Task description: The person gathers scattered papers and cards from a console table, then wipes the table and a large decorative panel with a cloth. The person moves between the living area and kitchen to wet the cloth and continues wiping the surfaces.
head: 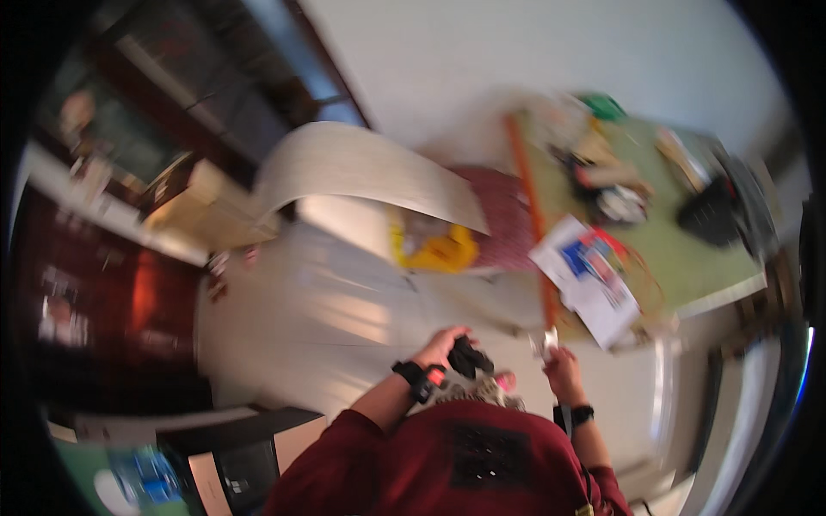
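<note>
My left hand [446, 345] is closed around a dark, soft-looking item [470, 358], perhaps cloth, which hangs beside its fingers. In my right hand [564, 373] is a small whitish item [547, 342], pinched at the fingertips; blur hides what it is. Both hands are apart, in front of my dark red top, above the tiled floor [361, 361]. Just past my right hand lies the near corner of a green-topped table [684, 271], with white paper [590, 309] and a colourful packet [600, 258] on it.
A curved pale sheet [374, 161] arches near a yellow bag [452, 251] and a reddish patterned cloth [500, 219]. Bags and a black item [710, 213] crowd the table. Cardboard boxes [206, 206] stand at the left; a blue plastic bottle [151, 477] is at lower left.
</note>
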The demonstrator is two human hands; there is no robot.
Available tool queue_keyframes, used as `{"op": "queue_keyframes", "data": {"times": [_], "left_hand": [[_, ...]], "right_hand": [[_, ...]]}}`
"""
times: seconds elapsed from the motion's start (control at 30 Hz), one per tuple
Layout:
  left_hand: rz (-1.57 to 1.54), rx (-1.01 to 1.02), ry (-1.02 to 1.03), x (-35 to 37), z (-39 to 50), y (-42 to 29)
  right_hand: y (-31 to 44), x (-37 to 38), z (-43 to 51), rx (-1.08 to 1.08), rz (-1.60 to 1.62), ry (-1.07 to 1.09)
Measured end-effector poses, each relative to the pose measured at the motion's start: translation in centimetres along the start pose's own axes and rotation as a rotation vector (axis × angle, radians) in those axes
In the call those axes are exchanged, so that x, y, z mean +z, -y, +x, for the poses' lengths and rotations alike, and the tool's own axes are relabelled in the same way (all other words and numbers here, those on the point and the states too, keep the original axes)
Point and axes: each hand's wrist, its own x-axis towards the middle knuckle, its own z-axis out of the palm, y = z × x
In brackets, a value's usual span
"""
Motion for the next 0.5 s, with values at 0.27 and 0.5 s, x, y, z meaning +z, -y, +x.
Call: {"op": "queue_keyframes", "data": {"times": [0.27,0.5], "left_hand": [[-0.518,0.242,-0.046,-32.7,-23.1,-7.9],[-0.7,0.525,-0.169,-54.0,-36.5,-15.6]], "right_hand": [[-16.9,36.6,-7.4,0.19,-0.178,0.365],[-30.1,67.9,-12.6,0.257,-0.398,0.75]]}}
